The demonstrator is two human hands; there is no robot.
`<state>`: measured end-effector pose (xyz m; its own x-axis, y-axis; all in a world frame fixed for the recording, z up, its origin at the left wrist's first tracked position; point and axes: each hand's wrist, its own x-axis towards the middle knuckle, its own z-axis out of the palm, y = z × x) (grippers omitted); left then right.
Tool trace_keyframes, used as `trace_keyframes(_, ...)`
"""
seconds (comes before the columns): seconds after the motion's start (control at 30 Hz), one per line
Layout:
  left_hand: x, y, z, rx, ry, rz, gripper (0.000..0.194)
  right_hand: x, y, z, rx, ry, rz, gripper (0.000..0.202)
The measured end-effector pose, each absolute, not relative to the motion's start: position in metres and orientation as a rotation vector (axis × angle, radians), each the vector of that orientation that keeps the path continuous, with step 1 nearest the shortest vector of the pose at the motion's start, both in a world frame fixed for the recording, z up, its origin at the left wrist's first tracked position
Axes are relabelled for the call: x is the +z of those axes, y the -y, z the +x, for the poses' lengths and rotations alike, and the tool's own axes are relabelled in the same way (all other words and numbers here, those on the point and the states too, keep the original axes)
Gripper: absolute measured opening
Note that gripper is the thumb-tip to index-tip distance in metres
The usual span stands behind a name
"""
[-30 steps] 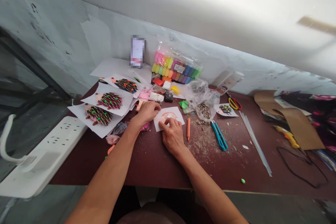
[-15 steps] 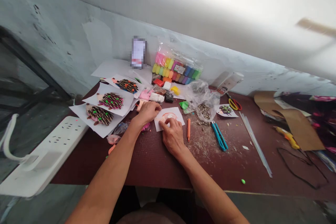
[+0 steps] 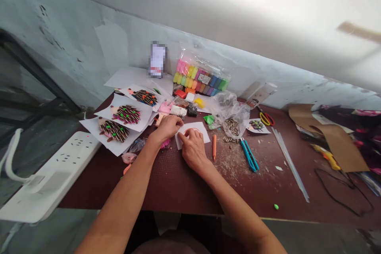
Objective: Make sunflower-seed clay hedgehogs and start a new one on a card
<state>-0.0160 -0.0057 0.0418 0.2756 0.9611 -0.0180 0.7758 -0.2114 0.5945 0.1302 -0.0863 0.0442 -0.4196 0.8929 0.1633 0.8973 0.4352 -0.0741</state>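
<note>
A small white paper card (image 3: 205, 131) lies on the table, with an orange drawing (image 3: 193, 130) partly showing under my fingers. My left hand (image 3: 170, 127) is closed at the card's upper left, its fingers bent together on that corner. Over the lower middle of the card is my right hand (image 3: 194, 149), its fingers curled and bunched near the left fingertips. Whatever the right fingertips may hold is hidden. Just right of the card rests an orange marker (image 3: 214, 147). Behind my hands sit lumps and packs of coloured modelling clay (image 3: 178, 111).
Hedgehog pictures covered in striped seeds (image 3: 126, 114) lie left, near a white power strip (image 3: 64, 166). Right are a bag of seeds (image 3: 232, 127), a blue utility knife (image 3: 249, 154), scissors (image 3: 266, 119), clear glue sticks (image 3: 290, 164) and a yellow glue gun (image 3: 326, 156).
My right hand has shifted slightly left and up over the card, covering more of the orange drawing. My left hand stays almost where it was.
</note>
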Motion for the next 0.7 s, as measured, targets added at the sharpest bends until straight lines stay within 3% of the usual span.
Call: trace_keyframes(0.7, 0.046, 0.0064, -0.0161, 0.459, -1.562, 2.05, 0.026, 0.0411, 0.0873, 0.1291, 0.017, 2.496, -1.587, 0.03)
